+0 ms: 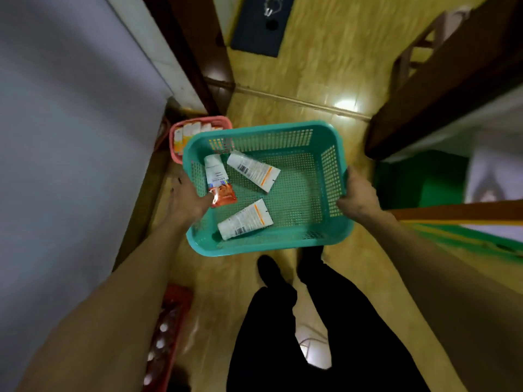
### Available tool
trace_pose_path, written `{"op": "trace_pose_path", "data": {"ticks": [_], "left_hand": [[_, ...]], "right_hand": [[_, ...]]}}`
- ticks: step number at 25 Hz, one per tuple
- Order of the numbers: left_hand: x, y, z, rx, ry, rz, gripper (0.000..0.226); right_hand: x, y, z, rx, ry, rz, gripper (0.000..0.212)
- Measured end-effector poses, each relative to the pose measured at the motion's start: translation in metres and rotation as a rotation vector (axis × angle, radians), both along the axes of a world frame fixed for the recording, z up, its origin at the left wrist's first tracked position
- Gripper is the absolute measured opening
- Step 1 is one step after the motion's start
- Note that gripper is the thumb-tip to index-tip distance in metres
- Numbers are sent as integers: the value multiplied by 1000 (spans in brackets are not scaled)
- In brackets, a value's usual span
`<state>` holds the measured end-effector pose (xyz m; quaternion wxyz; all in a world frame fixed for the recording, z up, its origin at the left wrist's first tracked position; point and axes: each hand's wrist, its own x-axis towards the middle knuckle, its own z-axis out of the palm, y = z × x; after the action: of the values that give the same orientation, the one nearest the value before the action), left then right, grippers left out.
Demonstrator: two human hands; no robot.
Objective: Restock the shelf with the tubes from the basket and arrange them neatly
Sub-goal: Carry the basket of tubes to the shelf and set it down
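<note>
teal plastic basket (325, 233) clamped by left hand (188, 200) at nine o'clock, right hand (358, 195) at three; three tubes (253, 171) lie inside, toward nine.

we hold the basket (325, 239) between us, three tubes (253, 171) lying apart in it toward its left; a second basket (198, 121) sits behind its left corner.

left hand (189, 200) gripping the basket (325, 128) rim, thumb inside, arm reaching forward | right hand (358, 197) clasping opposite rim, arm extended | legs standing below, bare forearms
</note>
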<state>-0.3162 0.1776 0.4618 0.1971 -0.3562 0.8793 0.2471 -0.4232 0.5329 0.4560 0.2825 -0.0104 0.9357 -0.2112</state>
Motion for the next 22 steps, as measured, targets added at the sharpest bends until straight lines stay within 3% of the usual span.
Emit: {"op": "trace_pose_path", "data": {"ticks": [4, 12, 16, 18, 22], "left_hand": [[-21, 64, 22, 39, 31, -183, 93], [-59, 200, 25, 52, -69, -498, 93], [-81, 234, -5, 79, -125, -623, 100], [-91, 250, -14, 121, -125, -693, 89], [-101, 307, 17, 162, -70, -883, 82]], "right_hand": [[24, 82, 9, 10, 8, -134, 62], [79, 230, 22, 42, -93, -433, 65], [121, 273, 34, 65, -101, -603, 59], [146, 285, 37, 61, -121, -703, 59], [191, 309, 40, 69, -150, -868, 65]]}}
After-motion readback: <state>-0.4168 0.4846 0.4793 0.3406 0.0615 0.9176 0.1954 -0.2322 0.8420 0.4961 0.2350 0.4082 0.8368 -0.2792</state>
